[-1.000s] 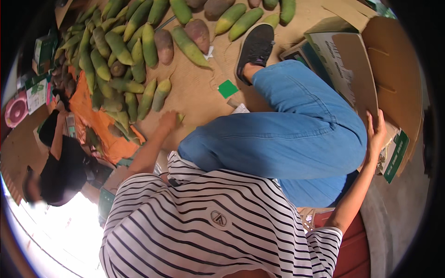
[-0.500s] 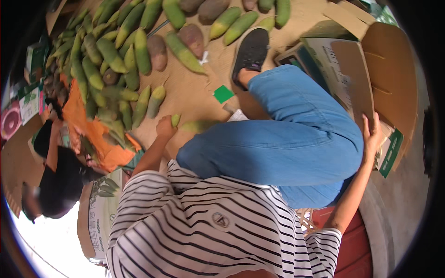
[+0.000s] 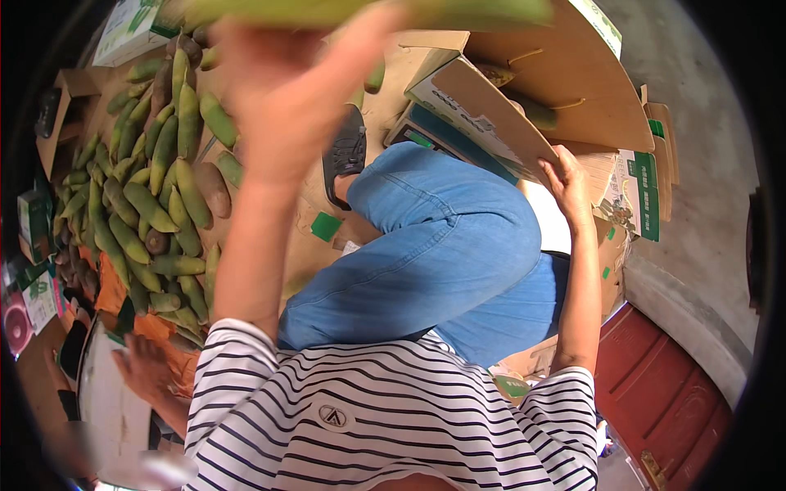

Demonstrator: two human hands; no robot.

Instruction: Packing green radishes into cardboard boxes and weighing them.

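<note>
My left hand (image 3: 295, 106) is raised at the top of the head view, blurred by motion. Its fingers are wrapped round a long green radish (image 3: 475, 11), which runs off the upper edge. With my right hand (image 3: 566, 184) I grip the near edge of an upright flap of an open cardboard box (image 3: 499, 123). Some dark green radishes (image 3: 532, 110) show inside this box. A heap of green and brownish radishes (image 3: 147, 196) lies on cardboard to my left.
At far left, another person's hand (image 3: 147, 368) is beside an orange cloth (image 3: 173, 352). A white-and-green carton (image 3: 127, 31) stands behind the heap. A green square (image 3: 326, 226) lies near my black shoe (image 3: 345, 151). At lower right is a red panel (image 3: 667, 393).
My left hand has risen from the cardboard by my knee to the top of the view, carrying a radish. The view has turned rightward. My right hand stays on the box.
</note>
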